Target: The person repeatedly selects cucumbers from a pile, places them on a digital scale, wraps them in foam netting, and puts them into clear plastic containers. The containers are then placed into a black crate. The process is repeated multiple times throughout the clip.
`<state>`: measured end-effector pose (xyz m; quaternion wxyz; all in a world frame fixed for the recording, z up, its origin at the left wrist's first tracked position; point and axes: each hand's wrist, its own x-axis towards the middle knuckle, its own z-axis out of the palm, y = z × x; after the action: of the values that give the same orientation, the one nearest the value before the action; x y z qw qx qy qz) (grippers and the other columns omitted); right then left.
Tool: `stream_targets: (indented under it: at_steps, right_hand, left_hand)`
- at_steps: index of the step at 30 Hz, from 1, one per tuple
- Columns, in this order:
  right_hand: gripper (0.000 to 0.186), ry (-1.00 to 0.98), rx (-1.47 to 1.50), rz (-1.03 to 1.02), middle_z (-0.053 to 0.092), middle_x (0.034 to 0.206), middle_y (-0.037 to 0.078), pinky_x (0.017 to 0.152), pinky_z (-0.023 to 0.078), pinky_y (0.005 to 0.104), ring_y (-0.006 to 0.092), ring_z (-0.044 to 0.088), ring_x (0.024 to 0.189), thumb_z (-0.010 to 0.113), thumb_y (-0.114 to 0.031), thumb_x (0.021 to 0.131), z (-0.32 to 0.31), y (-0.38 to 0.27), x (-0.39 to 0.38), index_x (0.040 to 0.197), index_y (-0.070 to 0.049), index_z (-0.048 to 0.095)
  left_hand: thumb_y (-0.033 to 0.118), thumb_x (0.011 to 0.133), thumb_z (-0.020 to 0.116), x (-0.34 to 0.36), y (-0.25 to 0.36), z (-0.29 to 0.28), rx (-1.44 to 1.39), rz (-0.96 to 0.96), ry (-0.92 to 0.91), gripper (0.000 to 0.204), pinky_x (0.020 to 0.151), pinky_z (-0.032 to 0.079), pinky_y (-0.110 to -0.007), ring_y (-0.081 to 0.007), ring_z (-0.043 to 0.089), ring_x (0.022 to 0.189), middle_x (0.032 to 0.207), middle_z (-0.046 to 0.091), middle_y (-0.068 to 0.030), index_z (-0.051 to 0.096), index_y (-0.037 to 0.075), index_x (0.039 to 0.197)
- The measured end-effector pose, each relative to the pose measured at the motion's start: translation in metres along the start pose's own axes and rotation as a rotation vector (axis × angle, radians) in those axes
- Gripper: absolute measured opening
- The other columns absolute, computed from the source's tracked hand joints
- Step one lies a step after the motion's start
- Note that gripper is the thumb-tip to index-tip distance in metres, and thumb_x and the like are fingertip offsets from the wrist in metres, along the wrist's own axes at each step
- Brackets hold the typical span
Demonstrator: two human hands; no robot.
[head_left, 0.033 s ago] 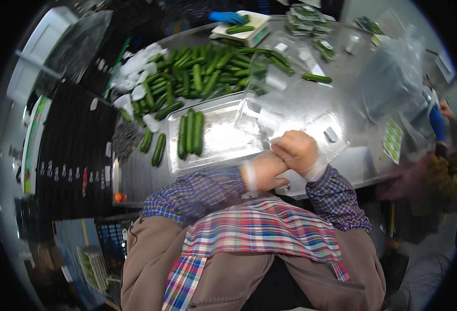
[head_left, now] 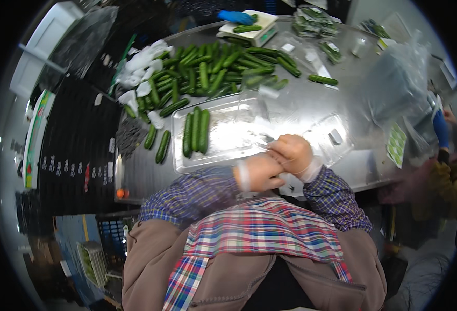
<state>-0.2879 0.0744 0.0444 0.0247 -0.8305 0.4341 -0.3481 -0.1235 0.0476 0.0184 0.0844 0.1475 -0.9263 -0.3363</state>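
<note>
My left hand (head_left: 259, 171) and my right hand (head_left: 290, 151) meet near the front right of a shallow metal tray (head_left: 183, 166), both with translucent gloves or cuffs at the wrists. The right one's fingers are curled over the left one's, around something clear and thin that I cannot make out. Three cucumbers (head_left: 196, 132) lie side by side at the tray's left. Clear plastic (head_left: 252, 101) lies over the tray's right part, beyond my hands. More clear plastic with a small label (head_left: 334, 137) is to their right.
A cucumber pile (head_left: 202, 72) and white crumpled material (head_left: 138, 62) lie at the back left of the steel table. A blue-gloved hand (head_left: 236, 16) rests at a scale (head_left: 265, 32). Bagged cucumbers (head_left: 316, 23), grey plastic bags (head_left: 394, 78) and another person's blue sleeve (head_left: 439, 124) are behind and right.
The table and its things appear shifted a little rightward in the picture. My joined hands are slightly lower, the left one a touch further left.
</note>
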Motion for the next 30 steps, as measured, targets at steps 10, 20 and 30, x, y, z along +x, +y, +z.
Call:
stream_targets:
  at_steps: [10,20,30]
  right_hand:
    - [0.005,-0.469,-0.061,-0.063,0.058,0.075,0.005,0.069,0.046,0.0376,0.0246,0.059,0.075,0.061,-0.016,0.076,0.076,-0.021,0.037,0.076,-0.011,0.061]
    - [0.027,-0.233,0.029,0.329,0.062,0.101,0.015,0.086,0.045,0.041,0.0332,0.058,0.097,0.066,-0.01,0.079,0.038,-0.057,0.046,0.105,-0.003,0.061]
    - [0.021,-0.133,0.186,0.524,0.064,0.097,0.014,0.081,0.048,0.034,0.0285,0.062,0.093,0.061,-0.005,0.082,0.03,-0.069,0.047,0.102,-0.001,0.064]
  left_hand:
    - [0.015,0.093,0.054,-0.203,-0.094,-0.131,-0.68,-0.427,0.754,0.021,0.081,0.05,-0.028,-0.0152,0.062,0.09,0.098,0.067,-0.0083,0.065,-0.001,0.102]
    - [0.045,0.08,0.067,-0.243,-0.337,-0.13,-0.026,-1.444,0.76,0.068,0.096,0.044,-0.042,-0.033,0.053,0.117,0.127,0.054,-0.0213,0.05,0.002,0.129]
    - [0.022,0.087,0.064,-0.22,-0.267,-0.148,-0.841,-0.683,1.247,0.018,0.063,0.041,-0.022,-0.0047,0.049,0.069,0.074,0.053,0.0034,0.061,0.004,0.088]
